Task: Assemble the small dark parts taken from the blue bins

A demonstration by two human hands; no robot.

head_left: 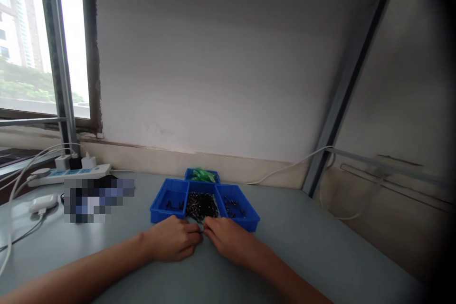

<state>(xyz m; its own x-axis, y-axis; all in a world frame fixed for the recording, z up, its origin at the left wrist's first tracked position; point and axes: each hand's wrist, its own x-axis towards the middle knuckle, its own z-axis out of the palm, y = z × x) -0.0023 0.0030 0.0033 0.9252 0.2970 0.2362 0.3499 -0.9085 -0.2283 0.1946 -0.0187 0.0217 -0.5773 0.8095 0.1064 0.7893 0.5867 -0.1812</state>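
My left hand (176,238) is closed just in front of the blue bins, fingers curled and their tips pinched together. Close beside it, my right hand (230,238) is closed too, with thumb and forefinger pressed together. Between the fingertips of both hands shows a thin dark piece (201,232), too small to name. Right behind the hands, the middle blue bin holds a heap of small black and shiny metal parts (202,205). A few dark parts (173,205) lie in the left blue bin (160,198), and several small metal parts (233,206) in the right blue bin (251,211).
Green plastic bags (202,175) fill a small blue bin behind the others. On the left of the grey table (285,228) are a white power strip (101,171) with plugs, a white charger (43,204), cables and a blurred-out object (96,199). A metal post (351,76) rises at right.
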